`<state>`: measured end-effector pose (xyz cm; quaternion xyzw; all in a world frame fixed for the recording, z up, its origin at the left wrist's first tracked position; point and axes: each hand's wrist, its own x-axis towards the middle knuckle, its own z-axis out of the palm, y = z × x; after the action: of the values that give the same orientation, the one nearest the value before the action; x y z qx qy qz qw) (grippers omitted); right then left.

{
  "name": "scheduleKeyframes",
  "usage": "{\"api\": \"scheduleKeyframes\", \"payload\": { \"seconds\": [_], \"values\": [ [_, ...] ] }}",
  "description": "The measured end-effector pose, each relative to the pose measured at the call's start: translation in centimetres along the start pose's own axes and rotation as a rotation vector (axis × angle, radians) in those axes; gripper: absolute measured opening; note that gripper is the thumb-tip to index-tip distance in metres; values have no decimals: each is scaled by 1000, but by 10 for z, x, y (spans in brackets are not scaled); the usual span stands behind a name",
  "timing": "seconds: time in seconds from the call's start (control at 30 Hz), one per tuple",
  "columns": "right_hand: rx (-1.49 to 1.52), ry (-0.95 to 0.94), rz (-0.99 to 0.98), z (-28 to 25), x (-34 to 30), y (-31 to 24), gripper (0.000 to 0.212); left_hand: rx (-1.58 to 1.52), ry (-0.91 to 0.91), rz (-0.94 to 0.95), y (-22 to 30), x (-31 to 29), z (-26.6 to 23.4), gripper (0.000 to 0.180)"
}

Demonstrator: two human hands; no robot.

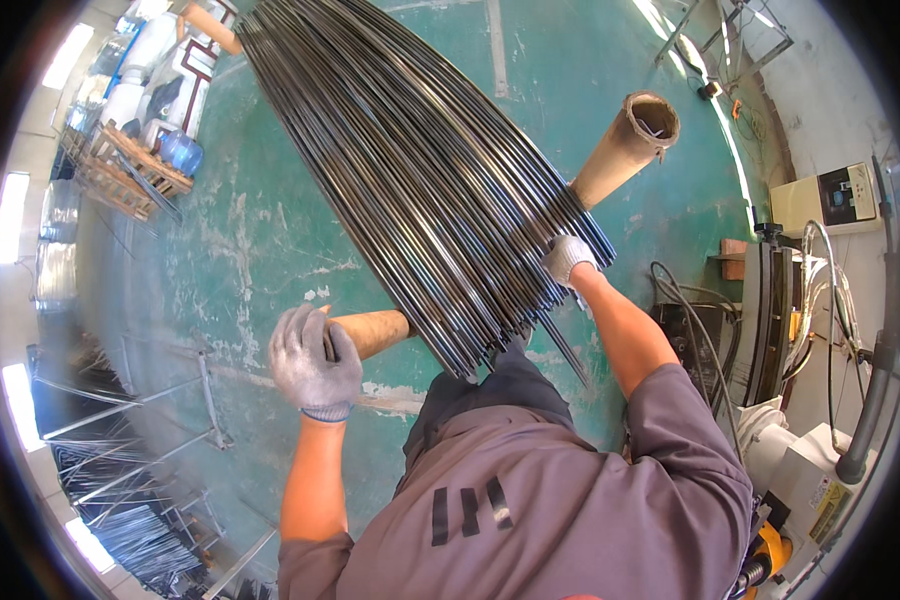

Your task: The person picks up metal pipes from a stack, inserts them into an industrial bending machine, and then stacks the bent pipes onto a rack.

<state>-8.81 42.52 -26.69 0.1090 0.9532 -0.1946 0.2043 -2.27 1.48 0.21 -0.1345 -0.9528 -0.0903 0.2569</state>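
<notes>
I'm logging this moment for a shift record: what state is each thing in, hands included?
Left hand: gloved, closed around the tube's near end.
Right hand: gloved, resting on the rods.
Cardboard tube: lying under the rods, far end open.
Bundle of dark metal rods: lying across the tube, fanned out.
Wooden pallet: loaded with containers.

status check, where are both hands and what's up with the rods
Left hand gripping end of cardboard tube. Right hand on rod bundle, near its end. Rods lying across tube. Cables on floor at right.
</notes>
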Motion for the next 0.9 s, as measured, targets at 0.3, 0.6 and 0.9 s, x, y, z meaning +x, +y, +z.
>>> {"api": "scheduleKeyframes", "payload": {
  "seconds": [0.3, 0.6, 0.9],
  "values": [
    [1212, -546, 191, -31, -82, -55, 25, -100, 109, 92, -3, -6, -9, 19],
    [297, -173, 215, 22, -284, -38, 42, -1131, -516, -386, 81, -110, 85, 20],
    [1, 160, 746, 84, -638, -24, 37, -2118, -941, -1333, 94, -56, 198, 37]
  ]
}}
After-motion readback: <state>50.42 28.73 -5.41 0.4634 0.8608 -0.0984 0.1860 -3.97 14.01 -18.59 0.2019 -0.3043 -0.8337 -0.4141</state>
